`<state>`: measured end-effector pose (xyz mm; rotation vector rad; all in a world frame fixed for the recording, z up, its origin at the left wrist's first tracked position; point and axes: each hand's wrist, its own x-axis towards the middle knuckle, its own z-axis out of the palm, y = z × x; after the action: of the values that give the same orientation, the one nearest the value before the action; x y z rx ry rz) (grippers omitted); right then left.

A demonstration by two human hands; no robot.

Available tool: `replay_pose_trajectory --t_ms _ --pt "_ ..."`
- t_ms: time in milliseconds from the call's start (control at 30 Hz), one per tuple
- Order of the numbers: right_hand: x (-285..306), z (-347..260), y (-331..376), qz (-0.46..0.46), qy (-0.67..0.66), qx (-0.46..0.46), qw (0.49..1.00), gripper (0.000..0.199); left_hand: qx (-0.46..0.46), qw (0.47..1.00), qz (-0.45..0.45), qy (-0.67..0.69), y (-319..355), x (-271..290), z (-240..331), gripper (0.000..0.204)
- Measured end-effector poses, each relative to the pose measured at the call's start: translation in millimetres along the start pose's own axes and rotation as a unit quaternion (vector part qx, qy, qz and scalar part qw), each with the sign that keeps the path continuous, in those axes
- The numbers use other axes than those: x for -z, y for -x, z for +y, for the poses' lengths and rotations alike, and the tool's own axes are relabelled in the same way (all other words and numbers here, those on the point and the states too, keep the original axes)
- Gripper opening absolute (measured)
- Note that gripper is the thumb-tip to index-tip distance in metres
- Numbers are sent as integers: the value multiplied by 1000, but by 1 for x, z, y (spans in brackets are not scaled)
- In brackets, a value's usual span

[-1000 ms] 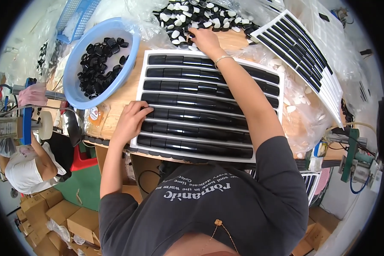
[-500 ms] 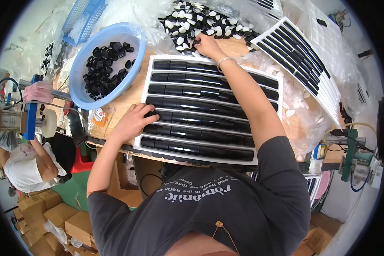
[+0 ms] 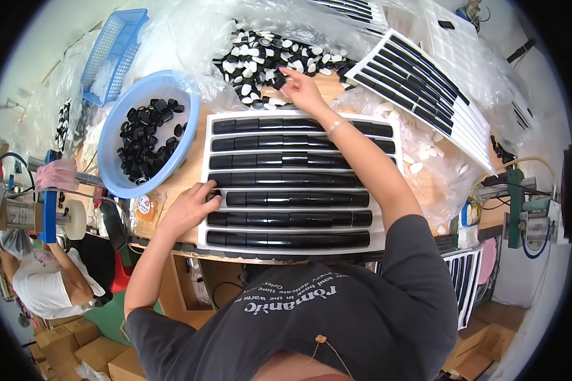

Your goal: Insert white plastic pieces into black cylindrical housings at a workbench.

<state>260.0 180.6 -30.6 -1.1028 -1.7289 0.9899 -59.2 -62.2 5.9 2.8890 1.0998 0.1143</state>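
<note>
In front of me lies a white slotted tray [image 3: 395,152] with rows of glossy black caps [image 3: 292,180] packed end to end. My left hand [image 3: 190,208] is at the tray's left edge, fingers closed on a small black cap [image 3: 213,193] beside one of the middle rows. Beyond the tray's far edge, my right hand [image 3: 303,93] pinches another black cap [image 3: 278,79] at the near side of a loose pile of black and white pieces [image 3: 254,60]. My right forearm passes over the tray and hides part of its right side.
A blue basin [image 3: 105,152] with loose black caps stands left of the tray. Behind it is a blue basket [image 3: 89,70]. A second filled tray [image 3: 473,136] leans at the right amid clear plastic. Machines flank the table; a person [image 3: 51,282] sits at the left.
My right hand has drawn slightly back from the pile, a black cap now showing in its fingers. My left hand stays by the tray's left edge. The whole view has shifted a little.
</note>
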Motion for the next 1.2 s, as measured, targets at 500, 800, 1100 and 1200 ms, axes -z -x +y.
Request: replay_pose_trajectory --t_ms 500,800,1100,1200 --pt "-45 -122 161 -14 -134 96 986 11 245 780 390 425 -51 -5 67 47" --pt "-48 -151 187 -130 -66 99 984 10 176 845 369 344 -55 22 85 46" --pt "-46 -138 189 -182 -81 57 978 15 162 845 334 385 -58 26 91 43" --pt "-54 -138 187 -170 -217 39 961 27 145 850 329 385 -63 25 99 44"
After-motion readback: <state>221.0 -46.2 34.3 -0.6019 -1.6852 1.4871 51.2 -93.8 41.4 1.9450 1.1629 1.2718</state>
